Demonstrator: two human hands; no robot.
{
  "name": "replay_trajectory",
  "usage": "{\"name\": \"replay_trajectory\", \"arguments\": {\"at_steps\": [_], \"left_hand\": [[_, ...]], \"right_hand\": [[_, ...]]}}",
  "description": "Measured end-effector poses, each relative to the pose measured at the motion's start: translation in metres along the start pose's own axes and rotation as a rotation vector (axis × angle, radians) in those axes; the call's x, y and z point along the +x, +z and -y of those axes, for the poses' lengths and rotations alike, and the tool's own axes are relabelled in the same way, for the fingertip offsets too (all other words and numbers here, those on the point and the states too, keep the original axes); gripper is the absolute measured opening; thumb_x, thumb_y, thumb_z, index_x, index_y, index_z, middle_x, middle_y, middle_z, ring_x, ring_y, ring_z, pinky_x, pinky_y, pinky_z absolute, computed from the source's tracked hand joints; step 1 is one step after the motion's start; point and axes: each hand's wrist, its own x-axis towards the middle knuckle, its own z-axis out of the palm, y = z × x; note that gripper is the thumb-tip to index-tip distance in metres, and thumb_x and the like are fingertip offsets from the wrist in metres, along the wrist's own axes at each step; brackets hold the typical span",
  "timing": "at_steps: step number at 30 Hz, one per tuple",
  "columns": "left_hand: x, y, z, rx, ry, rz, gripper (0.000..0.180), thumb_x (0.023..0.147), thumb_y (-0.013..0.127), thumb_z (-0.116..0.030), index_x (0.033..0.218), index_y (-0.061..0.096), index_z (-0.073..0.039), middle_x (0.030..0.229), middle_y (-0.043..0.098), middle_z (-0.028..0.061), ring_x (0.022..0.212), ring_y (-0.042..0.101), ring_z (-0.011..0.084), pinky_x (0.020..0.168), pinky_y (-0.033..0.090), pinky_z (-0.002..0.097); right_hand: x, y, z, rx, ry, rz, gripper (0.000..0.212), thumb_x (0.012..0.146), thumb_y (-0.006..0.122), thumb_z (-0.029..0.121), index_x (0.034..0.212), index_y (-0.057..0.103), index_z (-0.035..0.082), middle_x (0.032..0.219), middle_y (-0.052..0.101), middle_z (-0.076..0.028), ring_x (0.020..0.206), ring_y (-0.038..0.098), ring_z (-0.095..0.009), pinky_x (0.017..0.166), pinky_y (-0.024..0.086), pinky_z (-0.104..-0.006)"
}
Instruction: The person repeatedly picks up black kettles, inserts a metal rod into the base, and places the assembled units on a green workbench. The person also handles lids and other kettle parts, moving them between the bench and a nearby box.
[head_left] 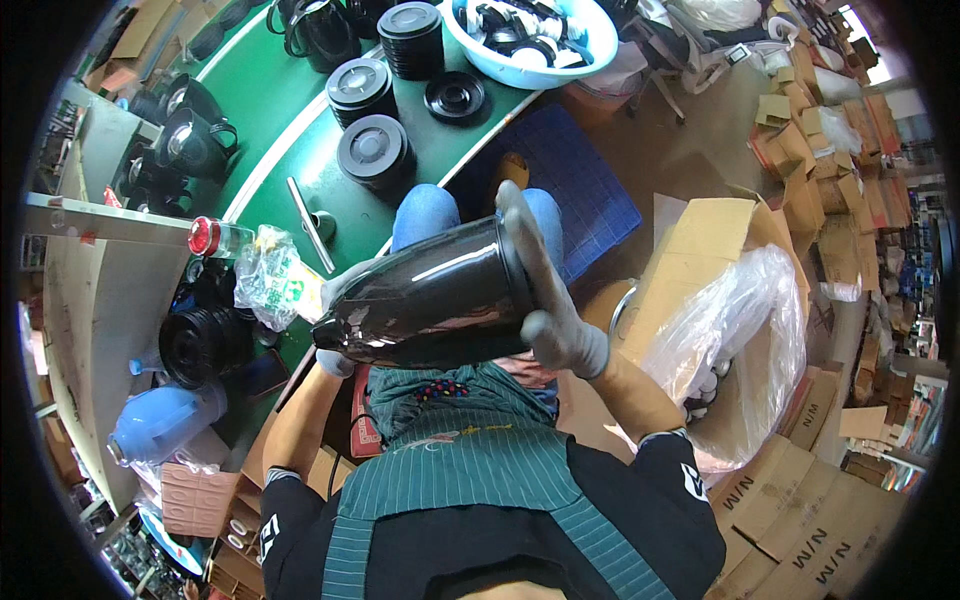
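Observation:
A large glossy black jug body (pixel 430 300) lies sideways in the air above my lap, its wide end to the right and its narrower end to the left. My right hand (pixel 560 320), in a grey glove, grips the wide rim with palm against it, thumb below and fingers stretched along the top. My left hand (pixel 338 362), also gloved, holds the narrow end; the jug hides most of its fingers. Just beyond the left hand are a crumpled clear plastic bag (pixel 270 275) and a red-capped jar (pixel 215 238).
Stacks of round black lids (pixel 375 152) and black jugs (pixel 195 142) stand on the green table (pixel 270 130). A light-blue basin (pixel 530 75) of parts sits at the far edge. On the right is a plastic-lined cardboard box (pixel 700 250); a blue pallet (pixel 590 190) lies beyond my knees.

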Motion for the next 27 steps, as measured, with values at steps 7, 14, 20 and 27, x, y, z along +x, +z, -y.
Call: {"name": "replay_trajectory", "arguments": {"at_steps": [7,14,20,27], "left_hand": [[-0.015,0.036,-0.027,0.562,0.559,-0.038,0.045,0.085,0.079,-0.01,0.128,0.074,0.005,0.124,0.077,0.0211,0.116,0.075,0.0313,0.103,0.056,0.0406],[0.004,0.016,-0.001,1.193,0.621,0.477,0.087,0.077,0.085,-0.016,0.154,0.047,0.0,0.137,0.066,0.0225,0.12,0.068,0.0422,0.103,0.056,0.0476],[0.092,-0.074,0.033,1.47,0.079,-0.538,0.079,0.094,0.074,-0.039,0.159,0.044,-0.004,0.13,0.068,0.0319,0.116,0.07,0.0471,0.097,0.056,0.0536],[0.084,-0.066,-0.025,1.438,0.019,-0.559,0.049,0.107,0.056,-0.021,0.154,0.053,-0.008,0.121,0.073,0.026,0.097,0.073,0.0454,0.083,0.057,0.0528]], "right_hand": [[-0.004,-0.004,-0.024,0.421,0.507,-0.152,0.06,0.12,0.031,0.038,0.167,0.039,0.001,0.17,0.043,-0.012,0.157,0.038,-0.022,0.132,0.024,-0.0366],[-0.011,-0.037,-0.056,-0.098,0.566,0.141,0.067,0.088,0.078,0.037,0.146,0.064,0.005,0.146,0.064,-0.018,0.135,0.062,-0.032,0.117,0.046,-0.0419],[-0.024,0.022,-0.083,-0.372,0.257,0.259,0.084,0.076,0.089,0.044,0.147,0.062,0.01,0.151,0.058,-0.021,0.142,0.054,-0.041,0.12,0.042,-0.0508],[-0.038,0.022,-0.108,0.186,0.462,-0.069,0.079,0.114,0.027,0.061,0.166,0.036,0.002,0.159,0.051,-0.026,0.142,0.057,-0.035,0.121,0.042,-0.0437]]}}
